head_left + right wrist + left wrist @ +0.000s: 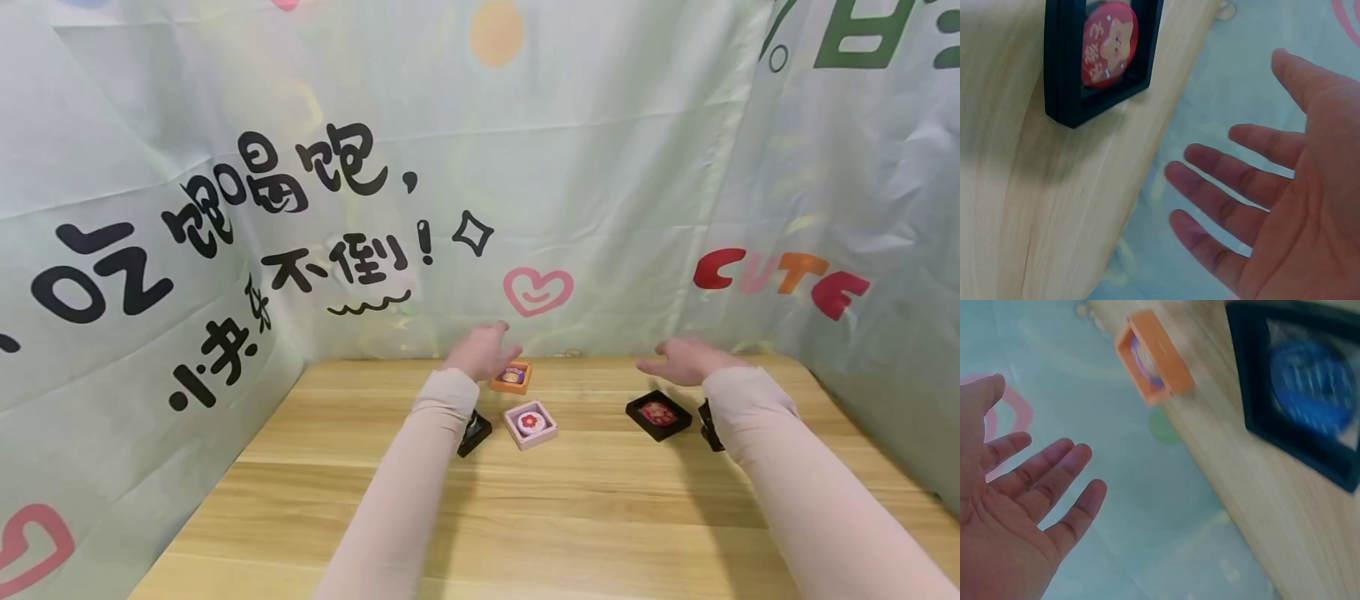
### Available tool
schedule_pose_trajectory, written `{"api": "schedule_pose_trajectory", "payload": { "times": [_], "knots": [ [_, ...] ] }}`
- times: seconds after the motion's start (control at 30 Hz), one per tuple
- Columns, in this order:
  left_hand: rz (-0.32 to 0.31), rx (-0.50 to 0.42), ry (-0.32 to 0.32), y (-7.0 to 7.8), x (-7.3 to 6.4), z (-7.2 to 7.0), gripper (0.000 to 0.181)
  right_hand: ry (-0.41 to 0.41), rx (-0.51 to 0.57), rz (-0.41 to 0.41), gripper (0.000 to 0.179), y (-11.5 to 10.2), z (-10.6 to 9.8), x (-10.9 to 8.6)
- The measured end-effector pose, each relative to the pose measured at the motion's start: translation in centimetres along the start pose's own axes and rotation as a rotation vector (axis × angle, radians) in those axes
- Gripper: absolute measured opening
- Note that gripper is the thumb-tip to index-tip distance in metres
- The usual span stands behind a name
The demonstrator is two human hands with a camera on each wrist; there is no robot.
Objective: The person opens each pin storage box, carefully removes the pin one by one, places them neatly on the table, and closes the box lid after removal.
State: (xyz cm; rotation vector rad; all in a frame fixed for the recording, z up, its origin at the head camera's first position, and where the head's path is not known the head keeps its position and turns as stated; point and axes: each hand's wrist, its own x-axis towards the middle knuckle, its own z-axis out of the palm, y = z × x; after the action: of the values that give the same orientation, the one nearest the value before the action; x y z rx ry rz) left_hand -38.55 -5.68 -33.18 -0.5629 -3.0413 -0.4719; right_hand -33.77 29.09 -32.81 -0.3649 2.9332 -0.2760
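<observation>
My left hand [480,352] hovers palm down near the far edge, fingers extended, holding nothing. Just right of it sits a small orange box frame [527,379] with a purple-and-yellow picture inside. A pink box frame [536,442] holding a round badge with a red flower [531,422] lies nearer. Partly behind my left sleeve is a black box frame [474,437]; in the left wrist view, a blue round badge [1313,387] shows in a black frame. My right hand [688,361] is likewise spread and holds nothing, beyond a black box frame [660,435] with a red badge [1110,44].
Another black object [708,429] is mostly hidden by my right sleeve. Everything lies on a wooden table [570,517]. A pale printed curtain [600,167] hangs along the back and both sides.
</observation>
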Motion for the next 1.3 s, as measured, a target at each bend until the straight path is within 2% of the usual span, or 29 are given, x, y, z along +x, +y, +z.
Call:
{"api": "schedule_pose_trajectory", "payload": {
  "times": [0.23, 0.4, 0.6, 0.67, 0.83, 1.0, 1.3],
  "knots": [
    [0.151, 0.049, -0.038, 2.7, 0.4, 1.8, 0.056, -0.059, -0.025, -0.007, 0.078, -0.2, 0.8, -0.3],
    [0.219, 0.074, -0.071, 4.2, 0.1, 3.2, 0.052, -0.1, -0.058, -0.001, 0.082, -0.4, 1.4, -0.5],
    [0.27, 0.066, -0.12, 6.0, -0.5, 4.6, 0.047, -0.149, -0.049, 0.039, 0.061, -0.6, 2.2, -1.2],
    [0.28, 0.064, -0.133, 6.6, -0.7, 5.0, 0.046, -0.161, -0.038, 0.048, 0.06, -0.5, 2.4, -1.6],
    [0.295, 0.064, -0.148, 7.5, -0.7, 6.0, 0.045, -0.146, -0.037, 0.057, 0.073, 0.0, 2.8, -2.0],
    [0.312, 0.083, -0.16, 7.8, -0.3, 7.4, 0.043, -0.123, -0.008, 0.057, 0.058, 0.2, 3.3, -2.2],
    [0.321, 0.078, -0.189, 8.5, -0.1, 8.8, 0.041, -0.078, 0.001, 0.059, 0.049, 0.0, 3.7, -2.5]
  ]
}}
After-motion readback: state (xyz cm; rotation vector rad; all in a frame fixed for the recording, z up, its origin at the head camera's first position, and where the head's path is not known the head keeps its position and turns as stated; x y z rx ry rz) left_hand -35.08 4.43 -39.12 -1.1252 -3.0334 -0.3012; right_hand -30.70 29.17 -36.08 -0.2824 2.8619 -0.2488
